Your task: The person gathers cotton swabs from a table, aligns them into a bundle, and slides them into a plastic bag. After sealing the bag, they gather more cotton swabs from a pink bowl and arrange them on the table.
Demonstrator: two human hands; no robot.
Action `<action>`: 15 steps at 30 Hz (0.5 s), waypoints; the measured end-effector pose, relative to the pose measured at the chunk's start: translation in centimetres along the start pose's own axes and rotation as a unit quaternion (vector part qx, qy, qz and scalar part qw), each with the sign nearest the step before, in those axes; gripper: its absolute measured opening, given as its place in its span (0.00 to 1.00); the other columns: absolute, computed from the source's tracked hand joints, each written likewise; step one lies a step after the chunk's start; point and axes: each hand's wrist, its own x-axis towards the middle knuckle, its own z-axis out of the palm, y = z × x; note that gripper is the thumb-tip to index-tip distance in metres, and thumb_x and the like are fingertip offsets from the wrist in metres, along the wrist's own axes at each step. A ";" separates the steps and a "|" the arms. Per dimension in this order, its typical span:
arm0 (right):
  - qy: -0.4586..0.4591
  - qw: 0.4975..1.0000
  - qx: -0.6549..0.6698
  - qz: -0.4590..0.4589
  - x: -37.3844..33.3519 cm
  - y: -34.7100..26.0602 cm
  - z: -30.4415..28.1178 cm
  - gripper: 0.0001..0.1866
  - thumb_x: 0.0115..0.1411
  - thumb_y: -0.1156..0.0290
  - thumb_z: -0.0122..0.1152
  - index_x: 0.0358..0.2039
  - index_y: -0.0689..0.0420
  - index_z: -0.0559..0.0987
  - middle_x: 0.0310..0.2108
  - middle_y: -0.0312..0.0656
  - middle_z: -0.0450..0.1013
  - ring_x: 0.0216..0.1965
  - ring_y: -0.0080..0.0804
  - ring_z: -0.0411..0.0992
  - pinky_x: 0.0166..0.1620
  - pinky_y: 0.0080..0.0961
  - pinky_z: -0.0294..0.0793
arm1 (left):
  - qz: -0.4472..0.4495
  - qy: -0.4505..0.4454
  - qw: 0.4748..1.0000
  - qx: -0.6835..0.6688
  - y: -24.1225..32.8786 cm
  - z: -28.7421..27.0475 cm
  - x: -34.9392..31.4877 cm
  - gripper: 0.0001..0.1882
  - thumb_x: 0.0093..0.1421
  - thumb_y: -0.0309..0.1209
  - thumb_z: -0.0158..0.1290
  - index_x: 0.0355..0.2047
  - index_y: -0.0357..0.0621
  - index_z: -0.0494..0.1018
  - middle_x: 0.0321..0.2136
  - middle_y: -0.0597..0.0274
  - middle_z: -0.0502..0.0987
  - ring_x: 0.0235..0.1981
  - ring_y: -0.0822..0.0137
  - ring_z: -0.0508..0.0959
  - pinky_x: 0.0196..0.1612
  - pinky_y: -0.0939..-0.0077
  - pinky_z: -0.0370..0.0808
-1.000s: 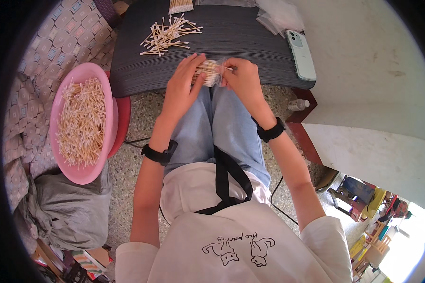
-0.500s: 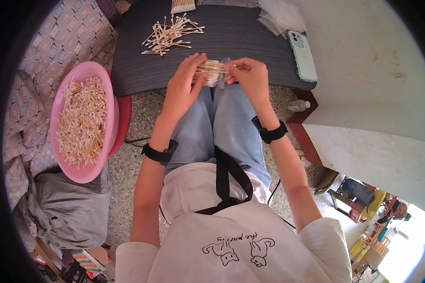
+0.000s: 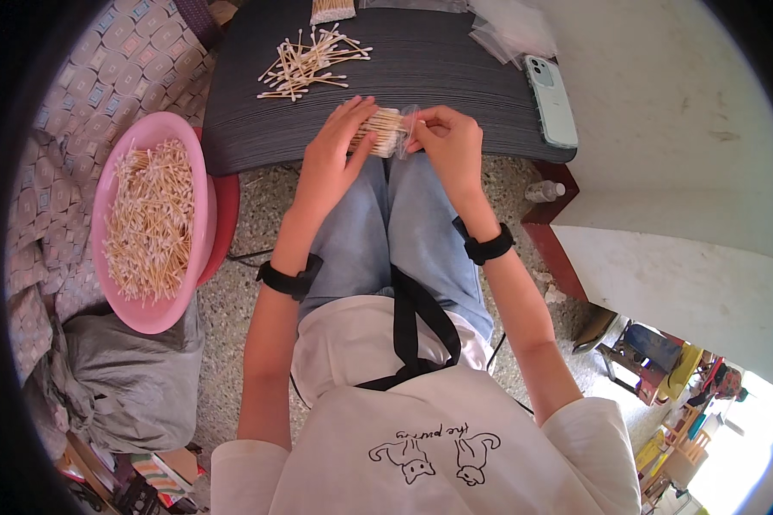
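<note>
Wrapped round a clear plastic bag of cotton swabs [image 3: 383, 134], my left hand [image 3: 338, 154] holds it near the front edge of the dark table. The swabs lie side by side in the bag, white tips toward the right. At the bag's right end, the fingers of my right hand [image 3: 452, 148] are pinched together at its mouth; what exactly lies between the fingertips is hard to make out. Behind my left hand, a loose pile of cotton swabs [image 3: 312, 64] is spread on the tabletop.
A pink basin [image 3: 204, 206] full of cotton swabs stands at the left. Another bundle of swabs [image 3: 332, 10] lies at the table's far edge. Clear plastic bags [image 3: 514, 30] and a pale green phone [image 3: 551, 103] are on the right. A bottle [image 3: 544, 191] stands below, by the wall.
My right hand has shifted slightly left, closer to the bag of swabs. My left hand and the bag have stayed nearly in place.
</note>
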 end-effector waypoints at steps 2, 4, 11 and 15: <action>-0.007 0.999 -0.043 -0.001 -0.2 -0.6 0.2 0.04 0.54 0.81 0.60 0.29 0.70 0.79 0.19 0.43 0.76 0.20 0.23 0.75 0.25 0.17 0.75 | 0.001 0.000 1.000 0.002 0.0 -0.1 0.0 0.17 0.61 0.29 0.52 0.51 0.43 0.71 0.53 0.58 0.72 0.60 0.58 0.67 0.59 0.65 0.65; -0.014 0.999 -0.045 0.010 0.0 -0.7 0.1 0.05 0.54 0.80 0.60 0.29 0.70 0.79 0.19 0.43 0.76 0.20 0.23 0.75 0.24 0.17 0.74 | 0.004 -0.001 1.000 0.002 0.1 0.0 0.0 0.17 0.61 0.29 0.51 0.51 0.44 0.71 0.53 0.58 0.72 0.60 0.58 0.67 0.59 0.65 0.65; -0.017 0.999 0.023 0.045 0.5 -0.2 -0.1 0.06 0.54 0.79 0.62 0.31 0.70 0.79 0.20 0.44 0.76 0.21 0.24 0.76 0.25 0.17 0.76 | 0.020 -0.019 0.998 0.065 -0.1 -0.1 -0.1 0.17 0.63 0.32 0.49 0.52 0.46 0.72 0.55 0.57 0.71 0.60 0.56 0.66 0.59 0.64 0.66; 0.007 0.997 0.062 0.043 0.8 1.0 -0.7 0.06 0.54 0.79 0.62 0.31 0.70 0.80 0.21 0.44 0.77 0.21 0.25 0.77 0.25 0.17 0.77 | 0.027 -0.020 0.997 0.065 0.0 0.0 0.1 0.17 0.63 0.32 0.48 0.52 0.46 0.73 0.55 0.57 0.70 0.60 0.56 0.66 0.59 0.64 0.66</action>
